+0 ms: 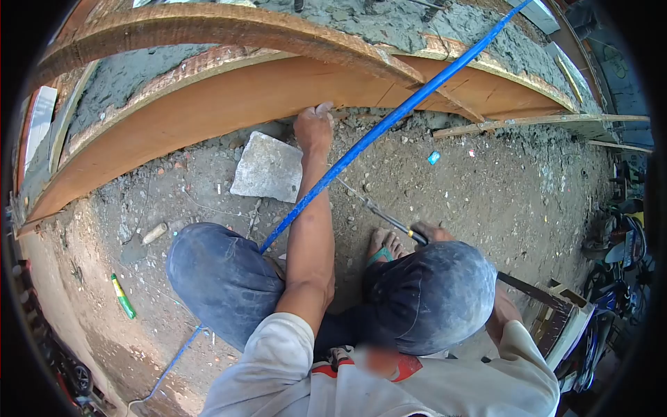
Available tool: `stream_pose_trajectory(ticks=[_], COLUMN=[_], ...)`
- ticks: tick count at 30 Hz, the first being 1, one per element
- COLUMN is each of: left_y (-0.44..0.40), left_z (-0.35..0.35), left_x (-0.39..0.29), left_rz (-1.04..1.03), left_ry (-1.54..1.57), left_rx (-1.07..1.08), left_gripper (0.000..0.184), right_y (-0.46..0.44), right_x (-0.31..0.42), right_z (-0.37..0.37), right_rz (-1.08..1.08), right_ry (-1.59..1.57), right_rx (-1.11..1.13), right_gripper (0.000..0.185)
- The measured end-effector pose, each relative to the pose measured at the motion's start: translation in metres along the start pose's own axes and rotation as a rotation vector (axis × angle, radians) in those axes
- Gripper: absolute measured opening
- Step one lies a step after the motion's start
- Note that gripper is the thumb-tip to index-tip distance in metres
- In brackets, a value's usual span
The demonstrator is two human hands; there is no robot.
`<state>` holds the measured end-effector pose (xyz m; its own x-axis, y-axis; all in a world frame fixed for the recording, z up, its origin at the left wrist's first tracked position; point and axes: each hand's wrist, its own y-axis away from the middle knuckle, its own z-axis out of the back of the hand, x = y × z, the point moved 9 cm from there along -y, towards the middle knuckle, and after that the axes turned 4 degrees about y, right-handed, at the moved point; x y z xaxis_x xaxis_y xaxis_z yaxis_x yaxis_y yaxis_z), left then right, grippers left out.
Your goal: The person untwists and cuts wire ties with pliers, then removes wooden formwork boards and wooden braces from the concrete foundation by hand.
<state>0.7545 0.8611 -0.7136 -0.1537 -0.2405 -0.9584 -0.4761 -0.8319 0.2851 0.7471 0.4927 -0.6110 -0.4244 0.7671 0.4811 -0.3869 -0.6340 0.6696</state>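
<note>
My left hand is closed at the lower edge of a long brown wooden board, its fingers curled against the edge. A flat grey concrete slab piece lies on the ground just left of that wrist. Beside my right knee, my right hand is closed around the black and yellow handle of a hand tool. The tool's thin metal end points forward and left, and its exact kind is unclear. Most of the right forearm is hidden behind the knee.
Wet grey mortar lies behind the board. A curved wooden strip crosses above it. A blue hose runs diagonally over my left forearm. A green bottle lies on the dirt, and motorbikes stand at right.
</note>
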Motion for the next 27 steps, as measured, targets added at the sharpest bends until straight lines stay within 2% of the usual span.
stream_pose_trajectory(ticks=[1, 3, 4, 5, 6, 7, 9, 11, 13, 15, 17, 20, 22, 23, 25, 26, 27], left_y=[-0.002, 0.007, 0.024, 0.030, 0.038, 0.046, 0.093, 0.114, 0.129, 0.133, 0.123, 0.114, 0.111, 0.110, 0.108, 0.108, 0.108], left_z=[0.001, -0.015, -0.025, -0.033, -0.047, -0.061, -0.090, -0.110, -0.115, -0.112, -0.108, -0.094, -0.087, -0.085, -0.076, -0.073, -0.071], left_x=[0.000, 0.032, 0.032, 0.059, 0.069, 0.083, 0.072, 0.103, 0.103, 0.111, 0.119, 0.117, 0.106, 0.104, 0.103, 0.104, 0.105], left_rz=[-0.057, -0.086, -0.019, 0.125, 0.051, -0.020, 0.091, 0.206, 0.211, 0.226, 0.173, 0.253, 0.249, 0.245, 0.241, 0.247, 0.240], left_ry=[-0.112, -0.229, -0.213, -0.168, -0.100, -0.029, 0.032, 0.048, 0.007, -0.037, -0.053, 0.016, 0.016, 0.016, 0.029, 0.022, 0.038], left_rx=[-0.068, -0.104, -0.080, -0.129, -0.090, -0.047, 0.141, 0.253, 0.293, 0.332, 0.332, 0.305, 0.266, 0.266, 0.249, 0.252, 0.238], left_gripper=[0.040, 0.060, 0.063, 0.066, 0.062, 0.058, 0.052, 0.050, 0.050, 0.049, 0.046, 0.042, 0.041, 0.041, 0.040, 0.040, 0.040], right_y=[0.038, 0.095, 0.096, 0.107, 0.121, 0.126, 0.128, 0.119, 0.128, 0.143, 0.145, 0.140, 0.119, 0.110, 0.099, 0.098, 0.103], right_x=[0.014, -0.033, -0.086, -0.101, -0.115, -0.109, -0.111, -0.105, -0.096, -0.073, -0.064, -0.050, -0.057, -0.064, -0.063, -0.065, -0.064], right_z=[0.011, 0.000, -0.018, -0.025, -0.032, -0.027, -0.025, -0.003, 0.064, 0.157, 0.236, 0.328, 0.370, 0.383, 0.397, 0.401, 0.403], right_rz=[0.145, 0.124, 0.011, -0.171, -0.353, -0.301, -0.291, -0.253, -0.159, -0.275, -0.193, -0.257, -0.362, -0.361, -0.422, -0.428, -0.431], right_ry=[-0.058, -0.262, -0.412, -0.497, -0.587, -0.423, -0.447, -0.460, -0.623, -0.250, 0.177, 0.595, 0.735, 0.734, 1.091, 1.087, 1.108], right_rx=[-0.199, -0.300, -0.197, -0.193, -0.202, -0.249, -0.417, -0.561, -0.882, -0.945, -1.119, -1.249, -1.167, -1.171, -1.287, -1.279, -1.362], right_gripper=[0.042, 0.041, 0.038, 0.040, 0.042, 0.043, 0.040, 0.037, 0.024, 0.020, 0.016, 0.011, 0.022, 0.022, 0.035, 0.035, 0.039])
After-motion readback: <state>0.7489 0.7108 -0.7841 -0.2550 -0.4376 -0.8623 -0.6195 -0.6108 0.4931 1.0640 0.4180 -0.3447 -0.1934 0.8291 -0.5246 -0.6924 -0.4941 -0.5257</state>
